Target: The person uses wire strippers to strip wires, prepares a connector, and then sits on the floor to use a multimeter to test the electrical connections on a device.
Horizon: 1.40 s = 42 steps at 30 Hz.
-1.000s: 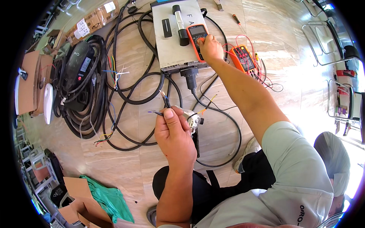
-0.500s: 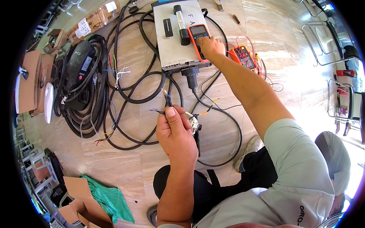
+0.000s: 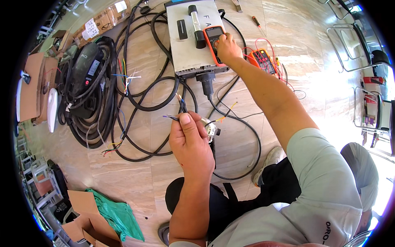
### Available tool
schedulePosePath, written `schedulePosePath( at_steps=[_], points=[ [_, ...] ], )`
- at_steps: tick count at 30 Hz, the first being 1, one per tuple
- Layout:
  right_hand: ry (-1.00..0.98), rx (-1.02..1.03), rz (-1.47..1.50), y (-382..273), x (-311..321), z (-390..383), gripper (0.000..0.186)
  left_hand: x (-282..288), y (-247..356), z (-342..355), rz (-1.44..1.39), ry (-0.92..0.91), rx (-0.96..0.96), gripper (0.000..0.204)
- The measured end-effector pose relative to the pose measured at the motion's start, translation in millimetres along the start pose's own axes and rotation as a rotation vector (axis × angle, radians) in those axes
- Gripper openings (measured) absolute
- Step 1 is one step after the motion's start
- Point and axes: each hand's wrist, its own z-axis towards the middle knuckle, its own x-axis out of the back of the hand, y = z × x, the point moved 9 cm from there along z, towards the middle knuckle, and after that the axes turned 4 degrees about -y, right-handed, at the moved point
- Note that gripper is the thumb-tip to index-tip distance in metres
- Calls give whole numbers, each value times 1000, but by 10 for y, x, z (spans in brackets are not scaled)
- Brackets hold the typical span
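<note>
My left hand is closed with the thumb pressed over black cables, whose thin coloured wire ends stick out above the fingers. Below the fingers the cables are partly hidden. Ahead and to the right, my right hand is on an orange-rimmed multimeter, fingers bent over its middle; the dial is covered. That meter lies on a light grey metal box with a handle on top. A second orange meter with red leads lies on the floor, right of my right wrist.
Black cables loop across the floor around the box. To the left lies a coiled cable with a black charger unit. A screwdriver lies at the far right. An open cardboard box and green plastic are near left.
My right hand's fingers have shifted slightly on the multimeter, with the knuckles a little higher. My left hand stays nearly in place, and the wire ends have tilted slightly.
</note>
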Motion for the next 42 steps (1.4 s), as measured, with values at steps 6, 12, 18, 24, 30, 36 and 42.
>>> schedulePosePath(
  at_steps=[6, 12, 18, 24, 30, 36, 42],
  points=[
    [-338, -69, 19, 114, -92, 107, 39, -27, -23, 27, 0, -2, 21, 29],
    [-381, 66, -35, 68, -83, 154, 31, -18, -49, 59, 11, -2, 34, 29],
    [-389, 227, -120, -2, -51, 173, 29, -45, -52, 91, 18, -12, 14, 29],
    [-443, 385, -345, -192, 66, 185, 33, -48, -68, 87, -2, 19, 43, 29],
    [-560, 505, -673, -324, -2, 230, 38, -38, -66, 90, 8, -12, 38, 28],
    [-521, 587, -590, -328, -9, 242, 26, -28, -36, 98, 4, -15, 36, 28],
    [-510, 655, -573, -371, 23, 216, 15, -16, -26, 115, -1, -19, 26, 29]
  ],
)
